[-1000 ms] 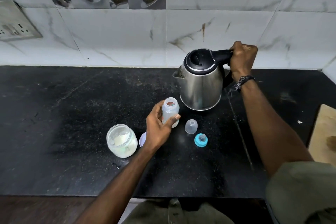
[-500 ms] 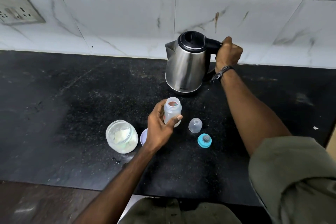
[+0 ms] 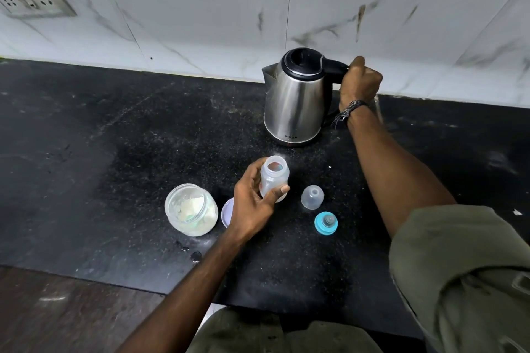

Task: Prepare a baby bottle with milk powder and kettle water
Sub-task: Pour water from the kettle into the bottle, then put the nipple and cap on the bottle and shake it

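- Kettle (image 3: 296, 103): a second ago lifted and tilted, spout just above the bottle (image 3: 274, 179); now set upright on the counter (image 3: 114, 152), behind the bottle.
- Right hand (image 3: 360, 82) has stayed clamped on the handle.

Kettle (image 3: 295, 106), at 12 o'clock from the bottle: brushed stainless-steel body with a soft sheen; lid and handle black plastic, semi-gloss.
Bottle (image 3: 274, 178): translucent, frosted plastic, smooth.
Dome cap (image 3: 312, 197), at 3 o'clock from the bottle: same cloudy plastic.
Teat ring (image 3: 325, 223), at 4 o'clock: teal plastic, matt; teat in its middle clear and rubbery-looking.
Powder jar (image 3: 190, 209), at 8 o'clock: clear, glossy wall, glass or plastic not distinguishable; contents pale, clumpy powder.
Counter (image 3: 114, 152): black speckled stone, dull polish, dusty patches.
Wall tiles (image 3: 200, 23): glossy white marble-pattern.
Sleeve (image 3: 464, 272): olive woven cloth, matt.
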Action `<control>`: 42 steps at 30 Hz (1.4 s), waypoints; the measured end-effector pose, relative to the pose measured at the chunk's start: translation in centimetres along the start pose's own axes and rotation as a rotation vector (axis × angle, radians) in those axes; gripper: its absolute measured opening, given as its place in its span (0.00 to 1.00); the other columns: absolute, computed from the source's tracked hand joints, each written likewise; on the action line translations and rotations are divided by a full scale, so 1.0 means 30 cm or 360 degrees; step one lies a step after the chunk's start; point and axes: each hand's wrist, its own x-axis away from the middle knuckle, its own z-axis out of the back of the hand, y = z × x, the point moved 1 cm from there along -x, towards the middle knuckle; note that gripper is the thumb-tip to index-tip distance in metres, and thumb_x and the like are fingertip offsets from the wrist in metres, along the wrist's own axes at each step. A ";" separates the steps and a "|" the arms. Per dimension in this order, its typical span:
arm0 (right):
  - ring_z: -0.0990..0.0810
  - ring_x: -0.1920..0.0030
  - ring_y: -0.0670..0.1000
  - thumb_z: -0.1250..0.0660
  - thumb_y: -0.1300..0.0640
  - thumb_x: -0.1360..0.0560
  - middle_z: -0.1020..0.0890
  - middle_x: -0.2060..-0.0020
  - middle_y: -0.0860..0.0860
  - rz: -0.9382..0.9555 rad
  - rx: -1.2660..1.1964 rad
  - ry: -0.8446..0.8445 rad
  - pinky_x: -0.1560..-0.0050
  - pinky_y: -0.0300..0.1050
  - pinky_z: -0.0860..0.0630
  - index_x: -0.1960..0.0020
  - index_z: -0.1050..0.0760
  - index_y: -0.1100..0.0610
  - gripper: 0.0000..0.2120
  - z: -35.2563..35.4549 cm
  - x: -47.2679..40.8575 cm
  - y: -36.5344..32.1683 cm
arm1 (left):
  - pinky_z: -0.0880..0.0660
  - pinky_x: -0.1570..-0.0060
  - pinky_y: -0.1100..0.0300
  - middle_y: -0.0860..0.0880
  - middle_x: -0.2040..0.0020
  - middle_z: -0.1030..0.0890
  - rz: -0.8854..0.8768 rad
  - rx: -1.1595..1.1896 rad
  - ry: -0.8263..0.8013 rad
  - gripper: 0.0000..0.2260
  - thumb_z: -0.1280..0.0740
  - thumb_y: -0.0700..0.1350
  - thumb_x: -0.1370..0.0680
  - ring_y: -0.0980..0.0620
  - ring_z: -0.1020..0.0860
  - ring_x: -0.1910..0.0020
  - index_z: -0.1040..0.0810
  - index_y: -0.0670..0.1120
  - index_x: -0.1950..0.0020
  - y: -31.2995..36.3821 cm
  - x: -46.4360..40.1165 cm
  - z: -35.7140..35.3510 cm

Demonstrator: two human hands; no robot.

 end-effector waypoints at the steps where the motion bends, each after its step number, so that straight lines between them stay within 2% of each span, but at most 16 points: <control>1: 0.35 0.77 0.51 0.38 0.48 0.34 0.37 0.86 0.47 -0.0011 0.0006 -0.0001 0.70 0.45 0.35 0.83 0.32 0.55 0.21 -0.002 -0.003 0.006 | 0.21 0.34 0.46 0.42 0.38 0.17 0.0003 0.0002 0.0003 0.25 0.23 0.38 0.29 0.41 0.18 0.37 0.25 0.44 0.33 0.001 0.001 -0.001; 6: 0.35 0.76 0.51 0.38 0.48 0.33 0.37 0.84 0.47 -0.0039 0.0017 -0.0018 0.70 0.44 0.36 0.81 0.36 0.57 0.22 -0.009 -0.015 0.016 | 0.21 0.34 0.47 0.44 0.38 0.17 0.0034 -0.0009 0.0030 0.26 0.23 0.39 0.29 0.45 0.18 0.38 0.25 0.44 0.32 -0.006 0.003 0.003; 9: 0.36 0.77 0.50 0.38 0.48 0.33 0.37 0.83 0.47 -0.0018 0.0057 -0.0033 0.72 0.44 0.38 0.81 0.37 0.57 0.22 -0.017 -0.006 0.009 | 0.21 0.33 0.47 0.43 0.38 0.17 0.0049 -0.0006 0.0039 0.27 0.23 0.39 0.29 0.43 0.18 0.37 0.25 0.43 0.31 -0.014 0.003 0.005; 13: 0.33 0.75 0.51 0.39 0.48 0.32 0.34 0.81 0.47 0.0020 0.0093 -0.0066 0.71 0.44 0.36 0.80 0.36 0.57 0.22 -0.013 0.000 0.006 | 0.22 0.33 0.46 0.43 0.38 0.17 0.0027 -0.0012 0.0032 0.26 0.23 0.39 0.29 0.42 0.18 0.37 0.25 0.43 0.32 -0.018 0.009 0.005; 16: 0.33 0.73 0.52 0.39 0.49 0.30 0.32 0.77 0.49 0.0104 0.0130 -0.0168 0.70 0.44 0.37 0.77 0.35 0.57 0.20 0.002 -0.005 0.010 | 0.22 0.33 0.48 0.45 0.38 0.17 0.0013 -0.0013 0.0018 0.26 0.22 0.40 0.29 0.45 0.18 0.37 0.25 0.45 0.32 -0.015 0.012 0.003; 20: 0.33 0.71 0.47 0.37 0.50 0.29 0.31 0.75 0.47 0.0206 0.0155 -0.0168 0.69 0.42 0.39 0.71 0.30 0.56 0.14 0.047 -0.003 0.020 | 0.22 0.35 0.53 0.49 0.39 0.17 -0.0023 -0.0011 -0.0013 0.25 0.22 0.40 0.28 0.51 0.18 0.38 0.24 0.51 0.34 0.000 0.024 0.003; 22: 0.28 0.67 0.43 0.35 0.51 0.28 0.25 0.69 0.42 0.0216 0.0076 -0.0102 0.67 0.37 0.36 0.61 0.22 0.56 0.10 0.084 0.015 0.029 | 0.22 0.36 0.56 0.51 0.40 0.17 -0.0046 -0.0011 -0.0033 0.25 0.22 0.40 0.29 0.52 0.18 0.39 0.24 0.52 0.34 0.005 0.030 0.004; 25: 0.26 0.62 0.37 0.34 0.53 0.26 0.21 0.62 0.42 0.0272 -0.0052 -0.0020 0.65 0.27 0.34 0.51 0.20 0.59 0.10 0.160 0.062 0.053 | 0.22 0.37 0.58 0.52 0.41 0.17 -0.0052 0.0004 -0.0048 0.24 0.23 0.39 0.29 0.55 0.18 0.40 0.24 0.51 0.35 0.008 0.041 0.009; 28: 0.23 0.60 0.42 0.33 0.57 0.25 0.19 0.59 0.46 0.0372 0.0015 -0.0080 0.63 0.25 0.33 0.51 0.20 0.59 0.07 0.260 0.141 0.093 | 0.21 0.38 0.59 0.50 0.41 0.17 -0.0068 -0.0003 -0.0064 0.25 0.22 0.38 0.29 0.53 0.18 0.41 0.24 0.45 0.34 0.005 0.053 0.019; 31: 0.22 0.58 0.47 0.34 0.62 0.24 0.18 0.60 0.50 0.0498 0.0118 -0.0176 0.59 0.33 0.30 0.54 0.18 0.60 0.06 0.360 0.230 0.165 | 0.22 0.40 0.61 0.49 0.42 0.17 -0.0078 -0.0037 -0.0080 0.25 0.22 0.31 0.27 0.54 0.18 0.42 0.24 0.42 0.33 -0.001 0.064 0.030; 33: 0.21 0.59 0.48 0.33 0.63 0.24 0.17 0.61 0.50 0.0541 0.0181 -0.0262 0.59 0.28 0.29 0.54 0.17 0.59 0.06 0.427 0.291 0.216 | 0.22 0.41 0.63 0.50 0.42 0.17 -0.0087 -0.0062 -0.0095 0.25 0.22 0.29 0.27 0.56 0.18 0.43 0.24 0.42 0.34 -0.003 0.074 0.034; 35: 0.20 0.60 0.48 0.32 0.61 0.24 0.17 0.61 0.50 0.0564 0.0234 -0.0360 0.60 0.26 0.29 0.56 0.18 0.59 0.05 0.483 0.343 0.272 | 0.23 0.42 0.66 0.52 0.42 0.17 -0.0093 -0.0081 -0.0109 0.24 0.22 0.29 0.27 0.61 0.18 0.44 0.24 0.44 0.34 -0.007 0.084 0.039; 38: 0.20 0.64 0.47 0.29 0.51 0.24 0.16 0.64 0.50 0.0544 0.0303 -0.0470 0.62 0.39 0.24 0.60 0.20 0.57 0.11 0.558 0.424 0.358 | 0.24 0.43 0.70 0.53 0.42 0.18 -0.0107 -0.0117 -0.0129 0.24 0.22 0.30 0.27 0.66 0.19 0.44 0.24 0.43 0.34 -0.020 0.100 0.047; 40: 0.19 0.61 0.41 0.29 0.40 0.28 0.16 0.61 0.44 0.0487 0.0418 -0.0574 0.59 0.35 0.23 0.56 0.21 0.52 0.14 0.596 0.478 0.406 | 0.25 0.43 0.71 0.54 0.42 0.18 -0.0121 -0.0139 -0.0142 0.25 0.22 0.30 0.27 0.68 0.19 0.44 0.24 0.45 0.35 -0.028 0.112 0.049; 42: 0.19 0.54 0.39 0.28 0.33 0.34 0.17 0.55 0.42 0.0446 0.0567 -0.0634 0.54 0.34 0.24 0.49 0.23 0.48 0.23 0.626 0.526 0.447 | 0.25 0.42 0.71 0.54 0.41 0.18 -0.0123 -0.0138 -0.0164 0.25 0.22 0.31 0.27 0.68 0.20 0.43 0.25 0.47 0.35 -0.032 0.124 0.050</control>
